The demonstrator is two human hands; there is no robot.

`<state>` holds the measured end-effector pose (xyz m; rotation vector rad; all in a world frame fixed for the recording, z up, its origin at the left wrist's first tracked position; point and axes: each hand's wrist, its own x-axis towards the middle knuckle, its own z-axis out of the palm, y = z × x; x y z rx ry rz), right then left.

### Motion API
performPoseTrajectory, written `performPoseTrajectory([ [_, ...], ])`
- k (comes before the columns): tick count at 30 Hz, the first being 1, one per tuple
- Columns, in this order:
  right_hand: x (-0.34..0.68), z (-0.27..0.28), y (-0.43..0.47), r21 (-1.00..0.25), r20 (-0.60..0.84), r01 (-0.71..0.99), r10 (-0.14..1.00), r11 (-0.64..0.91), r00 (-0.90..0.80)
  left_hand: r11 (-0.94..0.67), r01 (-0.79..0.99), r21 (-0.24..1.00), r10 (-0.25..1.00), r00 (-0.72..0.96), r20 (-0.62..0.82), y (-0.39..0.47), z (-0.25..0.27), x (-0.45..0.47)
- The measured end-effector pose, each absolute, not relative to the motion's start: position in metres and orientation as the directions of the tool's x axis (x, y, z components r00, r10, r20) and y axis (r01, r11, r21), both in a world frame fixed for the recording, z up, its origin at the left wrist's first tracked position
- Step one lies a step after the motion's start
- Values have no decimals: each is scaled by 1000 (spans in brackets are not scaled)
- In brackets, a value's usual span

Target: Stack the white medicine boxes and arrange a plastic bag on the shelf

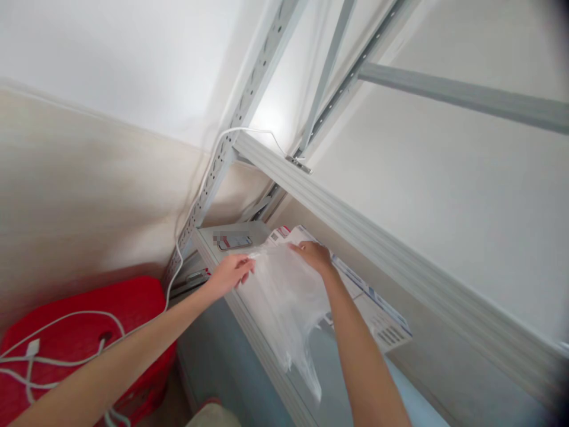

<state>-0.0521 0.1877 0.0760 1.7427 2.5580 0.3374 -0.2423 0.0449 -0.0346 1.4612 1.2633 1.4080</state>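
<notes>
Nearest the camera, two bare forearms reached up and away toward a grey metal shelf (249, 323). To the left, low down, a red plastic stool (89, 332) stood against the wall, with a white cable (66, 320) looped over its seat and running up the perforated shelf upright (208, 190).

The left hand (229, 273) pinched one top edge of a thin clear plastic bag (284, 302) — fingers closed on the film, thumb beneath. The right hand (315, 255) held the opposite top edge, its fingers curled down over the plastic and clamped on it. Between the two hands the bag's mouth was stretched flat, and the rest of it hung down over the shelf's front edge, crumpled and translucent.

Just behind the bag, a flat white carton with blue and red print (377, 314) lay on the shelf, partly hidden by the right wrist. Further back, near the upright, a phone (234, 242) rested face up on the shelf surface — its screen was blurred. Above, a pale crossbeam (377, 231) slanted across the view.
</notes>
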Motion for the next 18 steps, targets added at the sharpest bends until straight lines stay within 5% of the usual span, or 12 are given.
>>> performPoseTrajectory([
  [8, -105, 9, 233, 195, 86, 927, 936, 321, -342, -82, 318, 945, 953, -252, 167, 87, -83, -285],
  [18, -88, -19, 230, 33, 313, 966, 916, 256, -253, -19, 338, 941, 939, -316, 133, 87, -86, -281],
])
